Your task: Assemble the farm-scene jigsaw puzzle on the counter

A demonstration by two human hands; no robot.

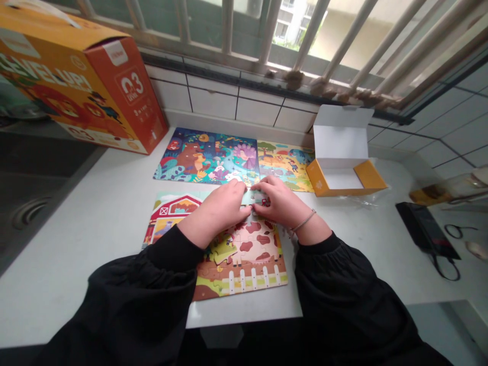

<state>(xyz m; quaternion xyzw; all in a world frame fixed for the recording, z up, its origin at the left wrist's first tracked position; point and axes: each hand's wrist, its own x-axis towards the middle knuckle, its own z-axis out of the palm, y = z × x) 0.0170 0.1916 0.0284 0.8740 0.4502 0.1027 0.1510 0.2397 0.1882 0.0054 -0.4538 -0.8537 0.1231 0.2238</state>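
Note:
A jigsaw puzzle of a farm scene (259,239), with a red barn, a spotted cow and a white fence, lies flat on the white counter. Over its upper edge my left hand (225,204) and my right hand (280,206) face each other. Both have fingers and thumb curled onto a pale blue puzzle piece (248,198) between them. A small red vehicle shows on the puzzle beneath my right fingers. My left hand and wrist cover part of the barn side. Exact piece outlines under the fingertips are hidden.
Behind lie a dark forest puzzle (213,155) and a yellow savanna puzzle (285,165). An open yellow box (345,175) stands at the right, a large orange box (125,96) at the left. A black pouch (427,236) is far right; the sink (34,211) is left.

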